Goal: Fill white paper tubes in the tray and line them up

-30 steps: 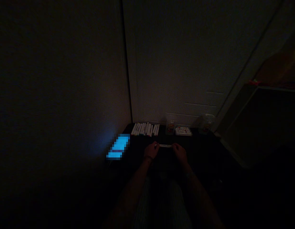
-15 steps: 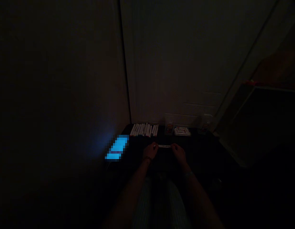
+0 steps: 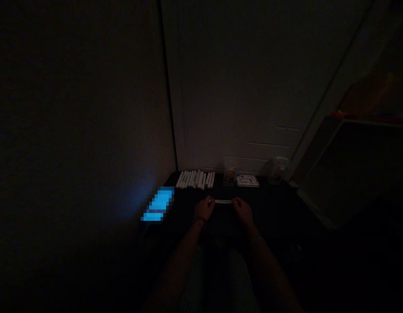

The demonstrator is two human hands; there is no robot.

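Note:
A slim white marker (image 3: 223,201) lies level between my two hands, above the dark table. My left hand (image 3: 204,208) is closed round its left end, and my right hand (image 3: 242,210) pinches the right end. Beyond them, to the left, several white markers (image 3: 191,179) lie side by side in a row at the back of the table. Behind my hands and a little to the right is a flat stack of white markers or a pack (image 3: 247,181); the dim light hides which.
A clear plastic container (image 3: 229,175) with a label stands by the wall, and a second clear container (image 3: 280,170) stands farther right. A glowing, blurred screen (image 3: 158,204) lies at the left edge of the dark table (image 3: 269,217). Walls rise behind and at left.
The view has shifted very slightly and looks a little brighter. Both hands keep their hold on the marker, with no other clear movement.

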